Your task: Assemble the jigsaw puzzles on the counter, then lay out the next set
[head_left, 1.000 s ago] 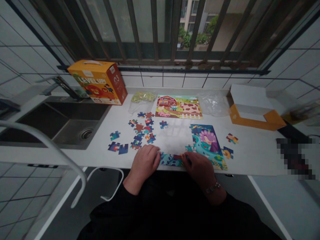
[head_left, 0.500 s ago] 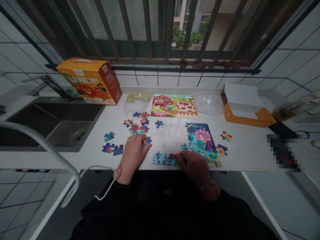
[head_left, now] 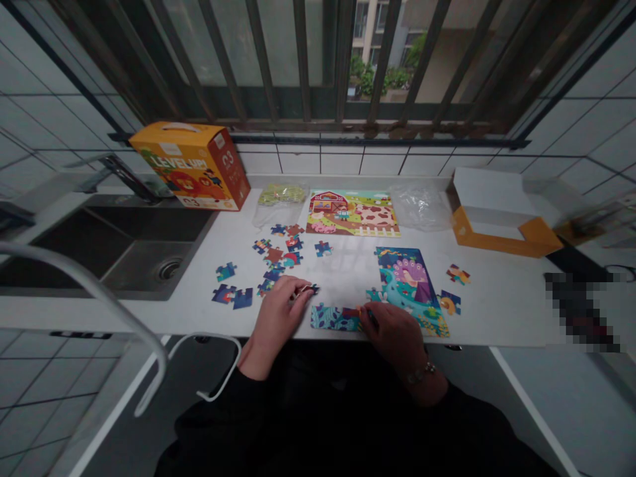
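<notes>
My left hand [head_left: 275,323] rests at the counter's front edge, its fingertips pinching a small jigsaw piece [head_left: 304,290]. My right hand [head_left: 392,343] lies on the right end of a row of joined blue-green puzzle pieces [head_left: 334,318], gripping a small dark piece at that end. Just beyond it is a finished peacock puzzle [head_left: 405,281]. A finished farm puzzle [head_left: 352,213] sits further back. Several loose pieces [head_left: 274,257] are scattered left of centre, close to my left fingers.
A white counter [head_left: 342,268] holds an orange puzzle box [head_left: 189,165], plastic bags [head_left: 420,207], and an open orange-and-white box [head_left: 501,228]. A steel sink [head_left: 144,265] lies left, with a curved faucet [head_left: 84,268] in front. Barred windows stand behind.
My left hand went left among the loose pieces, then came back slightly right with a piece in its fingertips. My right hand stays at the row of pieces.
</notes>
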### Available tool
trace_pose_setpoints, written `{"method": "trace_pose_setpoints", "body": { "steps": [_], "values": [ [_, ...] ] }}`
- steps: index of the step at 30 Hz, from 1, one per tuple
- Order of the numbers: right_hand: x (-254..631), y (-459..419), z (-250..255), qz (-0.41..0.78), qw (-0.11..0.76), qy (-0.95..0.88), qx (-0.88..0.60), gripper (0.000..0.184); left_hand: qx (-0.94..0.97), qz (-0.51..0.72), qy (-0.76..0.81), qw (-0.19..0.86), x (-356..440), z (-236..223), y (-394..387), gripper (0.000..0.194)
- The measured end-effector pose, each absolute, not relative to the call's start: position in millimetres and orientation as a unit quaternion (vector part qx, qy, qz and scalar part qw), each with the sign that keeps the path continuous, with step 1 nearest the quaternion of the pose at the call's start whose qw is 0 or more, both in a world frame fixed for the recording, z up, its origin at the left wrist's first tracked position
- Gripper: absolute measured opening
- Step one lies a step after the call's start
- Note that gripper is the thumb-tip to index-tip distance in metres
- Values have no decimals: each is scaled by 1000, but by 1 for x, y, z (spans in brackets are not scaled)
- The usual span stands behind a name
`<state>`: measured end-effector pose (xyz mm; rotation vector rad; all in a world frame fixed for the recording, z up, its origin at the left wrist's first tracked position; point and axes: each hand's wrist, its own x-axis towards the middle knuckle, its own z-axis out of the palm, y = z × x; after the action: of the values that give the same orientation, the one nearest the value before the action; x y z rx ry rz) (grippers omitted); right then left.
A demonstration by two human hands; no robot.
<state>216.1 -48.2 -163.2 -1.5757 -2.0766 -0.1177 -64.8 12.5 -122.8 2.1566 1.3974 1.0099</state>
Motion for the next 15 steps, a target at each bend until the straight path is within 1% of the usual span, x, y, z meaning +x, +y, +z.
{"method": "trace_pose_setpoints", "body": {
  "steps": [3,6,8,11,15],
  "values": [
    [217,-48,-165,-40,279,-767,-576,27,738,376,496,259,-49,-125,0,10],
    [218,-49,-167,-30,314,-761,-567,24,689,386,496,361,-31,-130,-7,17],
    [219,-49,-168,-24,324,-760,-562,26,666,391,488,406,-21,-133,-9,18],
    [219,-50,-166,-19,324,-767,-553,30,673,385,480,412,-10,-137,-10,12],
    [220,-51,-162,-6,322,-791,-520,40,730,346,469,358,-6,-140,-9,8]
  ]
}}
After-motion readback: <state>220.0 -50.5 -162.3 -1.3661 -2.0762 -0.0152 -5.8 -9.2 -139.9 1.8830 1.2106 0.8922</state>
